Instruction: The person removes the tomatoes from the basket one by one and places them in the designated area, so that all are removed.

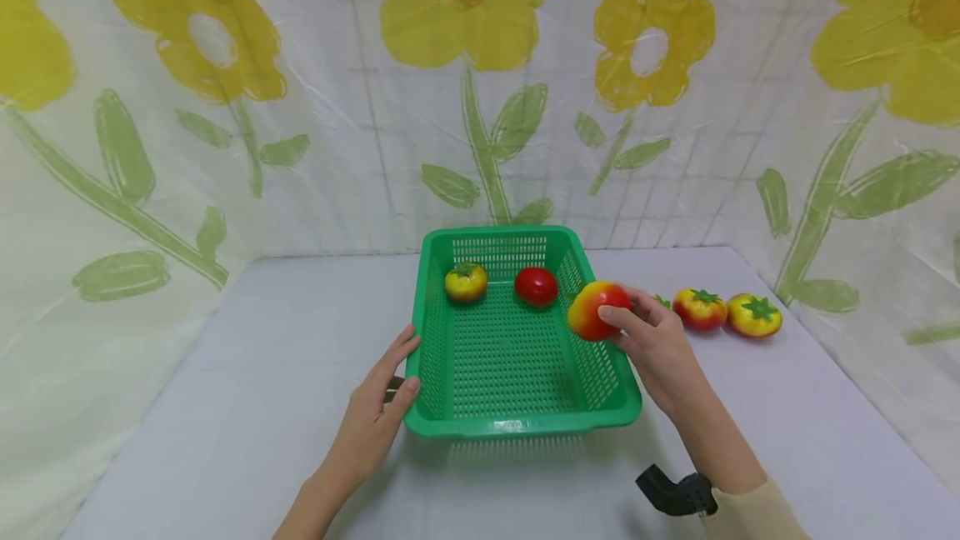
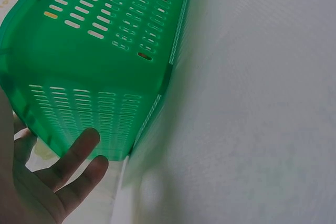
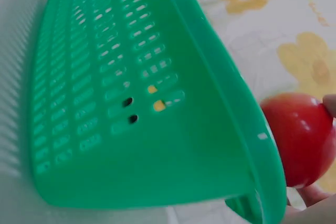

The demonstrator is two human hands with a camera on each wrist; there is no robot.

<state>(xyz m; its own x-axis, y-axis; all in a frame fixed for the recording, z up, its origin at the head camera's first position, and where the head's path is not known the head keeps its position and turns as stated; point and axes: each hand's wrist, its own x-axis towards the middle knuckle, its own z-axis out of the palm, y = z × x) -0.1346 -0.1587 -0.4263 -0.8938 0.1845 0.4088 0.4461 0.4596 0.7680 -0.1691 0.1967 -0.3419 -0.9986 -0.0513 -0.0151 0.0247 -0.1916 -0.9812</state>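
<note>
A green plastic basket (image 1: 517, 426) with slotted walls stands on the table. My left hand (image 1: 378, 394) rests against its left rim, fingers fairly straight; in the left wrist view the fingers (image 2: 84, 148) extend beside the basket wall (image 2: 79, 66). Over the basket's right rim, my right hand (image 1: 656, 344) holds a red-and-yellow toy tomato (image 1: 592, 311) between thumb and fingers. Its red side (image 3: 299, 137) shows just beyond the rim in the right wrist view. Inside the basket lie a yellowish tomato (image 1: 466, 283) with a green top and a red one (image 1: 536, 287).
Right of the basket, two more red-and-yellow tomatoes (image 1: 700, 310) (image 1: 753, 316) sit on the white table (image 1: 300, 340), with another mostly hidden behind my right hand. A white curtain (image 1: 315, 190) with painted yellow flowers hangs behind. A black strap (image 1: 678, 494) is at my right wrist.
</note>
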